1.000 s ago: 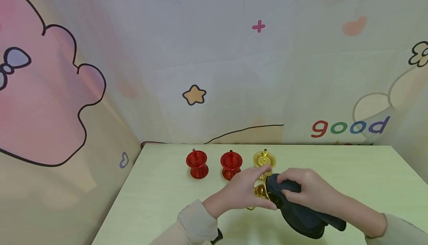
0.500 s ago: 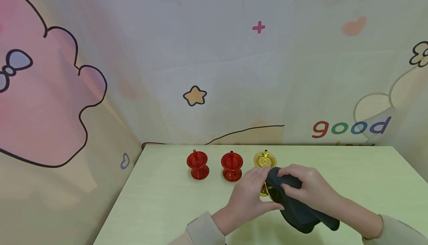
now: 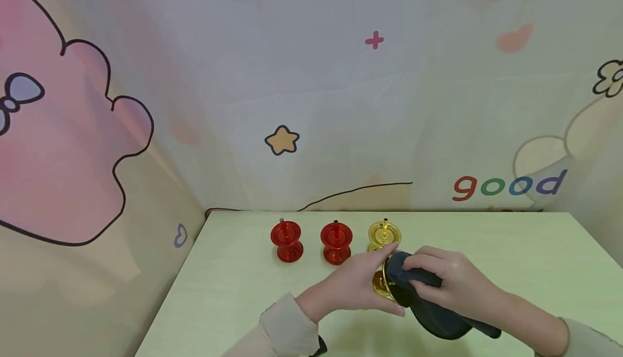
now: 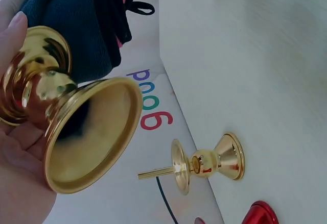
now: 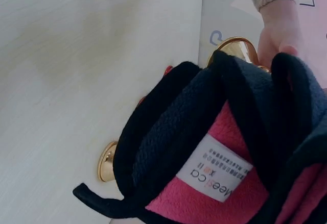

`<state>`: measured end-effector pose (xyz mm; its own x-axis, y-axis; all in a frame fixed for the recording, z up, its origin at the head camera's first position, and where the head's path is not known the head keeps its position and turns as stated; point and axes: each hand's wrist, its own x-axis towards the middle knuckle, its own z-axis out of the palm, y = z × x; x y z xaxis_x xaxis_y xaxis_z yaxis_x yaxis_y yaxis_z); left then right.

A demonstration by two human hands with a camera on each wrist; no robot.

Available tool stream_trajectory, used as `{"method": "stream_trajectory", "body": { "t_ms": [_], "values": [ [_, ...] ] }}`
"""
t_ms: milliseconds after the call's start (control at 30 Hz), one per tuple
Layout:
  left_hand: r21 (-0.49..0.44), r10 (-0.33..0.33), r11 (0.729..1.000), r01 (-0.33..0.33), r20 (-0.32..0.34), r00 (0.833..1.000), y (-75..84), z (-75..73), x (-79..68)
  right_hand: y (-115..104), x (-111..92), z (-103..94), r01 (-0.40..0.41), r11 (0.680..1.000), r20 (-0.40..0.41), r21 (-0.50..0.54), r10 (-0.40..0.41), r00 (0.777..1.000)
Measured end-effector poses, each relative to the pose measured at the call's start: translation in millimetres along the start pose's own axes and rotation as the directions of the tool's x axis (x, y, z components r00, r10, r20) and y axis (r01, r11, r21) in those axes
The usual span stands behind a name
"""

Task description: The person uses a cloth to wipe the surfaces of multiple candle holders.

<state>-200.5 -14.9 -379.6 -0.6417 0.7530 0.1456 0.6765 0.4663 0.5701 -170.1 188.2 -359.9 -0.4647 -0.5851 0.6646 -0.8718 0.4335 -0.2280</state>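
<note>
A shiny gold candle holder (image 4: 94, 137) is gripped in my left hand (image 3: 343, 286), tilted sideways above the table. Its wide hollow base faces the left wrist camera. My right hand (image 3: 452, 276) pinches a folded dark blue cloth (image 3: 440, 311) against the holder's dish end, which the cloth mostly covers. In the right wrist view the cloth shows a pink underside (image 5: 232, 129) and a white printed label (image 5: 214, 168). Behind my hands a second gold candle holder (image 3: 384, 234) stands upright, partly hidden by my left hand.
Two red candle holders (image 3: 287, 240) stand upright in a row left of the standing gold one, on the pale table (image 3: 243, 292). A printed backdrop (image 3: 316, 75) hangs along the table's far edge.
My left hand rolled over the held candle holder half a second ago and has since turned back, moving slightly left. The cloth stays against the dish. The standing candle holders have not moved.
</note>
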Motion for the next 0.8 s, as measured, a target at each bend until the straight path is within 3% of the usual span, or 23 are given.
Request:
{"method": "stream_trajectory", "body": {
  "t_ms": [167, 300, 367, 467, 533, 600, 667, 800],
  "values": [
    [-0.022, 0.0, 1.0, -0.003, -0.136, 0.991, 1.4, 11.3, -2.3, -4, 2, -0.7, -0.15, 0.989, 0.008, 0.007, 0.15, 0.989],
    [-0.008, -0.039, 0.999, 0.039, -0.261, 0.964, 1.0, 22.1, -4.1, -2, 3, -2.9, -0.309, 0.95, 0.007, 0.034, 0.309, 0.951],
    [-0.032, -0.088, 0.996, 0.083, -0.306, 0.948, -0.2, 26.1, -4.9, 1, 2, -6.2, -0.386, 0.921, -0.008, 0.043, 0.387, 0.922],
    [-0.081, -0.156, 0.987, 0.135, -0.365, 0.918, -2.3, 30.3, -6.2, 5, 0, -13.6, -0.506, 0.861, -0.046, 0.055, 0.508, 0.86],
    [-0.117, -0.177, 0.983, 0.142, -0.407, 0.896, -3.4, 32.6, -6.8, 8, -1, -18.0, -0.567, 0.822, -0.056, 0.063, 0.57, 0.82],
    [-0.132, -0.174, 0.983, 0.127, -0.446, 0.878, -3.4, 34.9, -7.0, 11, -3, -19.7, -0.6, 0.798, -0.042, 0.06, 0.602, 0.797],
    [-0.138, -0.155, 0.985, 0.1, -0.48, 0.863, -2.7, 37.0, -6.7, 12, -4, -18.6, -0.609, 0.79, -0.002, 0.07, 0.61, 0.792],
    [-0.133, -0.124, 0.989, 0.063, -0.524, 0.843, 0.7, 39.3, -4.5, 10, -5, -11.0, -0.595, 0.802, 0.073, 0.058, 0.591, 0.804]
  ]
}}
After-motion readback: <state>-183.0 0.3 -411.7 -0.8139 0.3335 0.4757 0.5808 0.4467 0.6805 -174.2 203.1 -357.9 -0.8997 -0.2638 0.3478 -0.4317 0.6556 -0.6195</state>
